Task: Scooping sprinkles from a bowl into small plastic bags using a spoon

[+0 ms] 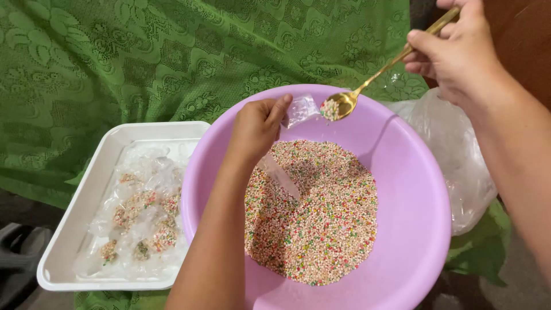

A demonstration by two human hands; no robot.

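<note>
Seen from the head camera: a wide round lilac plastic basin, cut off by the lower edge, holding a broad heap of tiny multicoloured sugar beads in pink, white, green and yellow, with bare plastic showing all round the heap, most of it toward the right wall. Left hand over the basin's far left rim, thumb and fingers pinched on the mouth of a small clear plastic pouch, a strip of the same clear film trailing below the wrist over the beads. Right hand at the top right, closed on the handle of a slim gold-coloured metal spoon, its bowl loaded with beads and touching the pouch's mouth above the basin's far side. Just left of the basin, touching or nearly touching its rim, a white rectangular plastic tray with a pile of small clear filled pouches, each showing a cluster of the same beads; free room along the tray's near end. Right of the basin, a crumpled clear plastic bag. Under everything, a green lace-patterned cloth, open and uncluttered across the upper left.
</note>
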